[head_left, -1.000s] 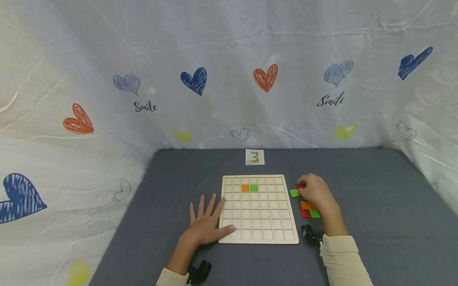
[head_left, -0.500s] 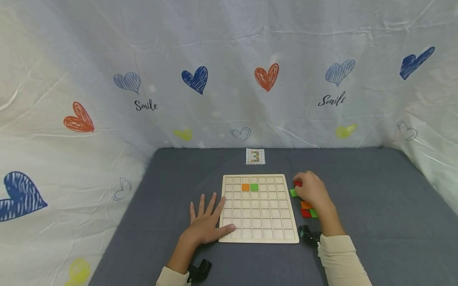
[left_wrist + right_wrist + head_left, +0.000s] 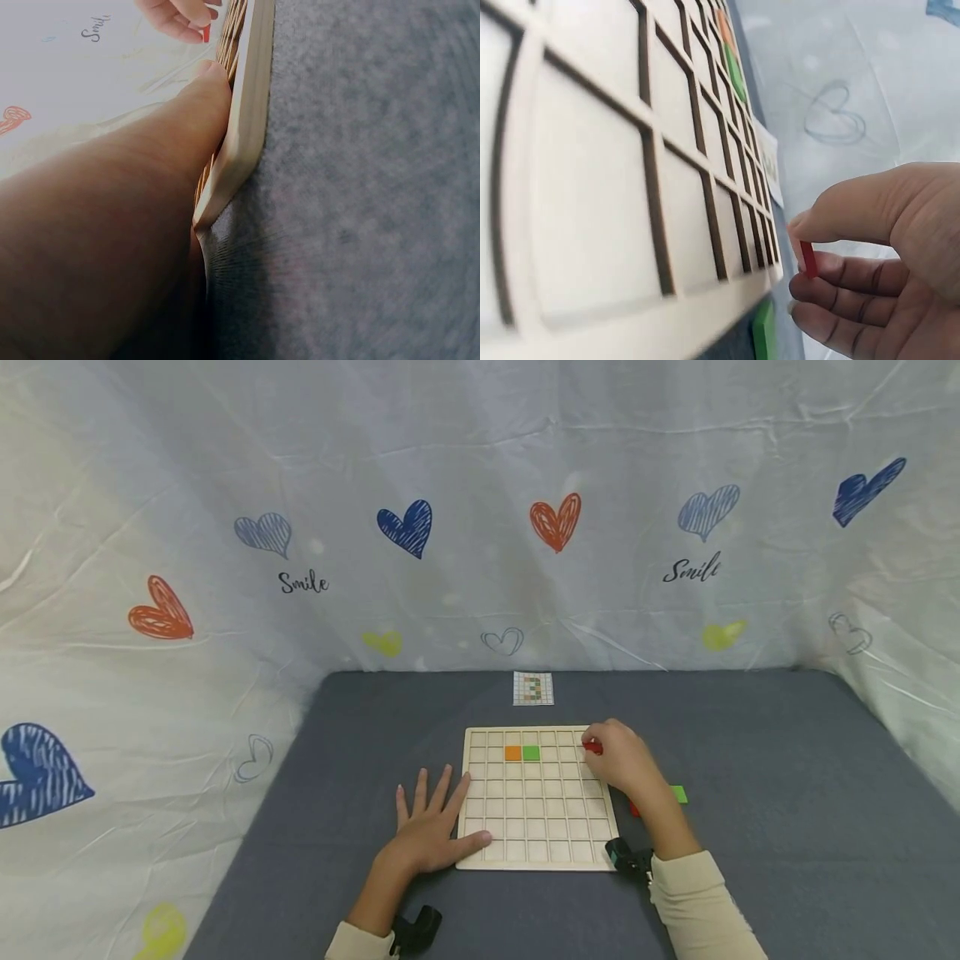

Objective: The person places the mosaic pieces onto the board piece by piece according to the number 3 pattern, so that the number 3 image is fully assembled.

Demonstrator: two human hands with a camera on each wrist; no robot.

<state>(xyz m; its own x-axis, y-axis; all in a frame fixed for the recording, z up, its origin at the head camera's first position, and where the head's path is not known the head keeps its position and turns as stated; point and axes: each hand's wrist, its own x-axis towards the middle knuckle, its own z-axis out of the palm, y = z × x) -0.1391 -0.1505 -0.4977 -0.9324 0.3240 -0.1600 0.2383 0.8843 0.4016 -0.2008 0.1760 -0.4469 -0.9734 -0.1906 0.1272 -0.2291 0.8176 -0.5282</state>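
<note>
A wooden grid board [image 3: 536, 810] lies on the dark cloth, with an orange tile [image 3: 513, 753] and a green tile [image 3: 531, 753] side by side in its second row. Between thumb and fingers my right hand [image 3: 621, 760] pinches a red tile [image 3: 808, 259], held over the board's upper right edge. My left hand [image 3: 431, 839] rests spread at the board's left side, its thumb across the lower left corner. Beyond that thumb, the left wrist view also catches the red tile [image 3: 206, 33] in the other hand.
A small printed pattern card [image 3: 533, 689] lies behind the board. Right of the board are loose tiles, partly hidden by my right forearm; a green tile [image 3: 678, 794] and a sliver of a red one [image 3: 634, 810] show. A printed curtain hangs behind the table.
My right hand has lifted the red tile from the loose tiles and carried it left to the board's right edge. The left hand stays where it was.
</note>
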